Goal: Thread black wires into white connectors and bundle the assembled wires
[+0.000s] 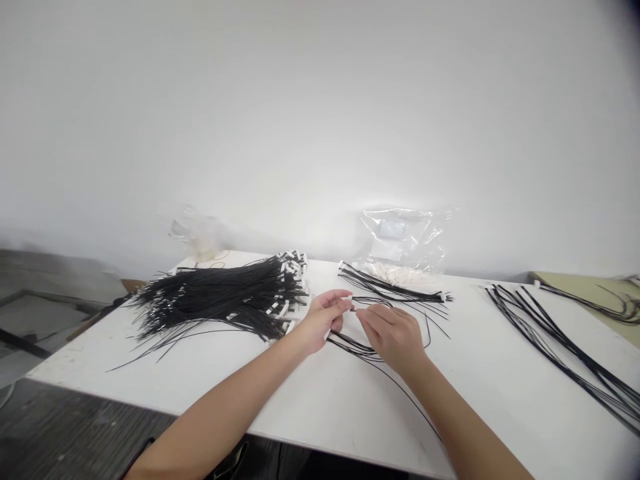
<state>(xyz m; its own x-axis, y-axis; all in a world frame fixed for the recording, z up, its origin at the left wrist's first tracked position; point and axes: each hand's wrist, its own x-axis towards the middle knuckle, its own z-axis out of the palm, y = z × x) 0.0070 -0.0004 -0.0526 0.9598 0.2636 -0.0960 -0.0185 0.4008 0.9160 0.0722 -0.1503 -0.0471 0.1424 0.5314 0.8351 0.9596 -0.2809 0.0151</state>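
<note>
Over the middle of the white table (320,407), my two hands meet almost fingertip to fingertip. My left hand (324,321) is closed, pinching a small white connector (350,300) between thumb and forefinger. Another white piece (327,335) shows at the lower edge of its palm, with several black wires (350,348) trailing from it to the right. My right hand (393,332) pinches a thin black wire (353,309), its end pointing at the connector. Whether the wire end touches the connector is too small to tell.
Left of my hands lies a large heap of black wires (215,293) with white connectors. A smaller wire bundle (395,287) lies behind, by a clear plastic bag (405,240) of white pieces. More long black wires (560,347) stretch along the right, near a yellowish board (585,293).
</note>
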